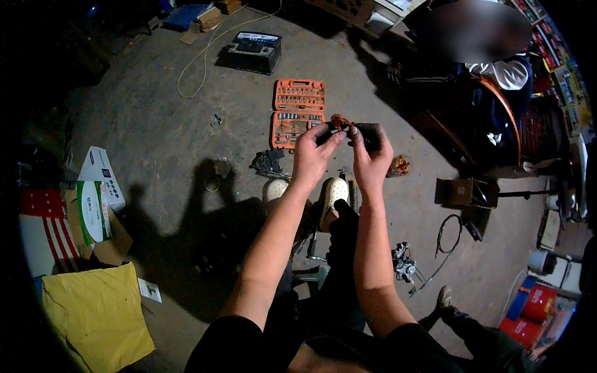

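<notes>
In front of me, both arms stretch out over the floor. Between thumb and fingers of my left hand [314, 153] is a small bundle of reddish copper wire [339, 122]. My right hand [372, 155] pinches the same bundle at its right side, thumb against the fingers. The two thumbs come close together just below the wire, and the fingertips are partly hidden behind it. Below and beyond the hands lies an open orange socket set case [300, 107] with rows of sockets. Beside my right wrist, on the floor, sits a part with orange copper windings [400, 165].
A car battery [251, 52] stands farther off, near a pale cable [205, 59]. Dark mechanical parts [268, 163] lie by my shoes. Metal parts [404, 264] and a small box [466, 193] are at right, where a person sits. Cartons [102, 177] and yellow cloth [99, 311] are left.
</notes>
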The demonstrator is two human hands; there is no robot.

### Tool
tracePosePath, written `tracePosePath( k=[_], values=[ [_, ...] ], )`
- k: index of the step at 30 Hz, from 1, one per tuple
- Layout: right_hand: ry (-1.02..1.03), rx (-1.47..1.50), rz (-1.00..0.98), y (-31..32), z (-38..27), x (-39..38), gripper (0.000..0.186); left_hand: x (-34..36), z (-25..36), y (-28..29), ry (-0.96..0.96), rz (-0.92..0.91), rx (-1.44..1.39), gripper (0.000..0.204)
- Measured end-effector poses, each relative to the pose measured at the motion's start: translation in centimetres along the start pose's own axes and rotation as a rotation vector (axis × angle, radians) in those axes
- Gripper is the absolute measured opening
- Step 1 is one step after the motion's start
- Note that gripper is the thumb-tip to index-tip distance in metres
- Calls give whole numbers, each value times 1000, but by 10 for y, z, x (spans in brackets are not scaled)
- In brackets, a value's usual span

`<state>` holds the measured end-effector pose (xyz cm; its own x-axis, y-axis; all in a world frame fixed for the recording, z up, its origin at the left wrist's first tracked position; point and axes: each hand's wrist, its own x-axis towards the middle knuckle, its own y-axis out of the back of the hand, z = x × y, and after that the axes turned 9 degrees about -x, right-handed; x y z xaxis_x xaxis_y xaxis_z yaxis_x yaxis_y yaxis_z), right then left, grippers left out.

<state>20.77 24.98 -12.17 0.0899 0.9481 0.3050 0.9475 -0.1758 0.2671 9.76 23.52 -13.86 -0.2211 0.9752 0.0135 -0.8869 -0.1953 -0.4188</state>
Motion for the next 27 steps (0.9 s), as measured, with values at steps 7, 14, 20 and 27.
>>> tracePosePath(
  k=[7, 14, 20, 27],
  values=[
    [-49, 52, -124, 4, -13, 1, 14, 2, 6, 8, 22, 20, -9, 18],
    [-15, 88, -146, 7, -19, 4, 21, 1, 13, 6, -2, 36, 59, 17],
    [167, -62, -104, 7, -11, 7, 22, 4, 6, 11, -45, 58, 53, 18],
    [57, -20, -75, 1, -16, 3, 17, 1, 7, 6, -111, 44, 135, 18]
  ],
)
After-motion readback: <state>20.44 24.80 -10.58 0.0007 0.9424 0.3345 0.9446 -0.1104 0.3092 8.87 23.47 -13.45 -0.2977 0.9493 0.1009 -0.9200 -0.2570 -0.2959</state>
